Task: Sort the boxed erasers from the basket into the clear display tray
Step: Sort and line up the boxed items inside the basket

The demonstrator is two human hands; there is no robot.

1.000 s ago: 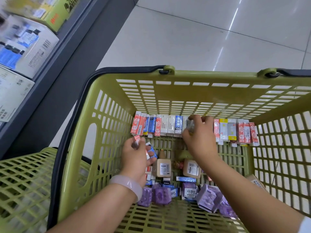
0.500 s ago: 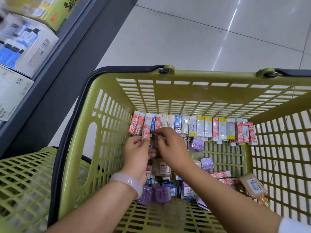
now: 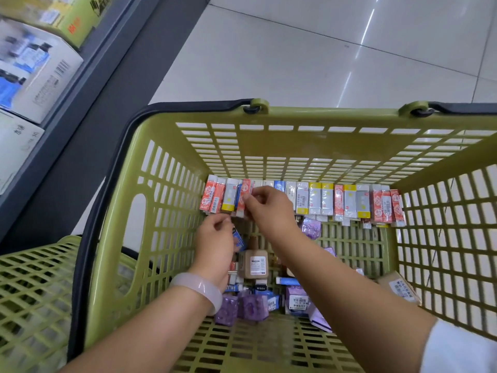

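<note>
1. My right hand (image 3: 265, 208) reached into the green basket (image 3: 166, 238) and pinched a red boxed eraser (image 3: 245, 196) between thumb and fingertips.
2. That eraser stood in the row of boxed erasers (image 3: 322, 201) lined along the far wall.
3. My left hand (image 3: 215, 238) hovered just below, fingers loosely curled; whether it held anything, I could not tell.
4. Purple packets (image 3: 251, 306) lay near my left wrist.

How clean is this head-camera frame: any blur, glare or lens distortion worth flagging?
Head view: the boxes on the shelf at upper left are smeared by blur; streaks of light glare on the floor tiles; wide-angle distortion bows the green basket rim and walls; the row of boxed erasers and both hands are fairly sharp, lit evenly with no hard shadows.
</note>
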